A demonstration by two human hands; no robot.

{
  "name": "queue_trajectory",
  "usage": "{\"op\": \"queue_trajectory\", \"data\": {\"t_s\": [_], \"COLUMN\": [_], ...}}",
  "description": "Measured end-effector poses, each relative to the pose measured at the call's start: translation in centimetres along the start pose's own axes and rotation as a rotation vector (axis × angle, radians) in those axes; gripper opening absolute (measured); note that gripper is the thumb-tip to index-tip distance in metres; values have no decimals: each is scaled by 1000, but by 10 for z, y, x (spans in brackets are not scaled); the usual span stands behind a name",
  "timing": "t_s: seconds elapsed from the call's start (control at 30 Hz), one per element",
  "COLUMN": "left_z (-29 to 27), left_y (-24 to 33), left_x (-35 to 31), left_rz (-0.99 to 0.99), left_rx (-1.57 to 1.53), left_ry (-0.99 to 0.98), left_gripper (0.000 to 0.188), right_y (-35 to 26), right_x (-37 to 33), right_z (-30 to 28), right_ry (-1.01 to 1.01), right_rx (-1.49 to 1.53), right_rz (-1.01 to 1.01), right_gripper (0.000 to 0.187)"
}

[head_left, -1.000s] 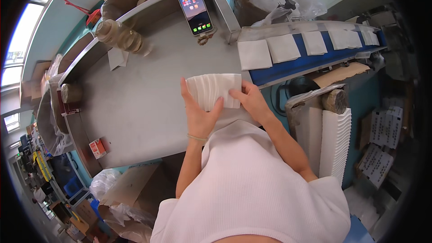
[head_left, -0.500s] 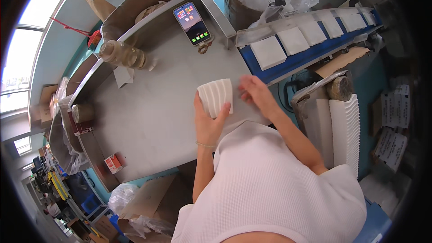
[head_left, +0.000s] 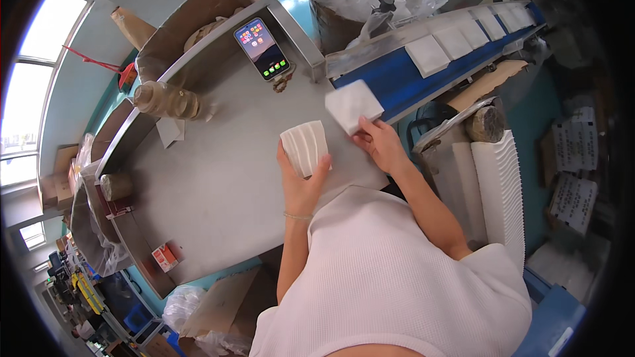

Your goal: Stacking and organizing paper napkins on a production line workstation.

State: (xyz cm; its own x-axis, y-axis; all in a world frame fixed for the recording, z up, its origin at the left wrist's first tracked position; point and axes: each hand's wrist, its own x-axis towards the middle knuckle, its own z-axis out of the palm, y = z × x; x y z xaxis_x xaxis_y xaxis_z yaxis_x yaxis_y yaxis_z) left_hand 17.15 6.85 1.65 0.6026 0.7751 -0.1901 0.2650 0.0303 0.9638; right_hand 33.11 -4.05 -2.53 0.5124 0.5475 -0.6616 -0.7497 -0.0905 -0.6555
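From my end: left hand (head_left: 301, 185) has its fingers wrapped round a fanned white stack (head_left: 304, 147), mid-frame over the worktop (head_left: 198, 198). Right hand (head_left: 387, 147) pinches a white pad (head_left: 354, 106) by its lower edge, right of the stack, by the belt (head_left: 374, 69); can't tell if pad and belt touch. Risk, I'd judge: edge-only pinch could let the pad droop or slip; a slack left grip could let the layers slide apart. Worktop grey, smooth; phone (head_left: 263, 48) and bottle (head_left: 167, 100) toward its upper side. Room: bright window (head_left: 43, 26) upper left, cartons (head_left: 574, 165) far right.
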Motion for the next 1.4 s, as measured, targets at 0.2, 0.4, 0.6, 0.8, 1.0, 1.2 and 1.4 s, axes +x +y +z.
{"op": "queue_trajectory", "data": {"t_s": [0.2,0.4,0.6,0.8,1.0,1.2,1.4], "left_z": [9,0,7,9,4,3,-1], "left_y": [-6,-5,-14,7,-7,-11,-14], "left_x": [-1,-2,1,-4,-1,-1,0], "left_rz": [-20,-13,-49,-68,-36,-43,-64], "left_rx": [-247,-90,-185,-219,-158,-135,-74], "left_ry": [-101,-17,-140,-118,-111,-80,-173], "left_gripper": [82,83,78,74,68,65,67], "right_y": [1,-1,-14,-6,4,16,-10], "right_x": [-28,-14,-14,-27,3,17,-16], "right_z": [41,7,20,32,5,16,32], "right_ry": [-197,-264,-101,-279,-22,-27,99], "right_rx": [-620,-421,-316,-214,37,39,-55], "right_rz": [-317,110,9,36,-1,42,133], "right_gripper": [48,33,37,41,28,24,49]}}
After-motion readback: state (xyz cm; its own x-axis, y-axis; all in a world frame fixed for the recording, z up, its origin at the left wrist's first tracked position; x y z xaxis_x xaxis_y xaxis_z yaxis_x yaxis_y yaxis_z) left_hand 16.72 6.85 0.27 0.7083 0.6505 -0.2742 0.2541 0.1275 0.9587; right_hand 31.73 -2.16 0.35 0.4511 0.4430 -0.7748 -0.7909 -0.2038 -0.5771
